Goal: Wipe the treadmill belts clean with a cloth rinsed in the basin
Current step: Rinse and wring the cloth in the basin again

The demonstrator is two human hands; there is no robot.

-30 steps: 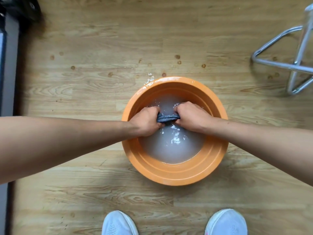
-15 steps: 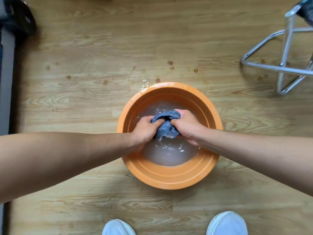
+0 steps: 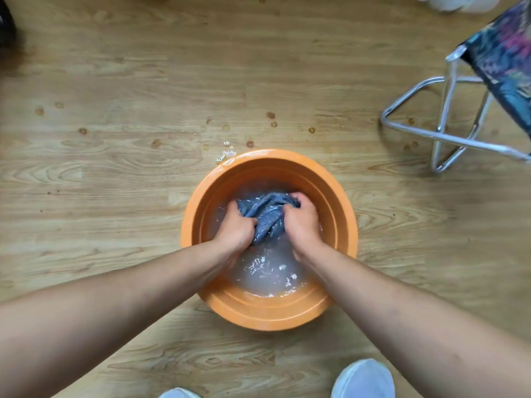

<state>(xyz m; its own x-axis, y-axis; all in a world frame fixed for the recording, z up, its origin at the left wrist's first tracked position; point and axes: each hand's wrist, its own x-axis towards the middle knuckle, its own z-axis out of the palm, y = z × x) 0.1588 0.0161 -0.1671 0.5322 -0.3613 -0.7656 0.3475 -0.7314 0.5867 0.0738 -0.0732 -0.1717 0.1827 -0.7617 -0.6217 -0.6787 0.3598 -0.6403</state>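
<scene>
An orange round basin (image 3: 267,314) stands on the wooden floor, holding cloudy grey water. A wet blue-grey cloth (image 3: 265,212) is bunched up over the water in the basin's far half. My left hand (image 3: 234,229) grips the cloth's left side, fingers curled into the fabric. My right hand (image 3: 301,222) grips its right side the same way. Both wrists are inside the basin rim. No treadmill belt is in view.
A folding stool (image 3: 448,133) with a chrome frame and a dark patterned seat stands at the right. Water drops lie on the floor (image 3: 115,173) just beyond the basin's far rim. My white shoes (image 3: 363,379) are at the bottom edge.
The cloth was stretched tight and thin between my hands; now it is gathered into a loose bundle, more of it showing. The view has shifted, showing more of the stool.
</scene>
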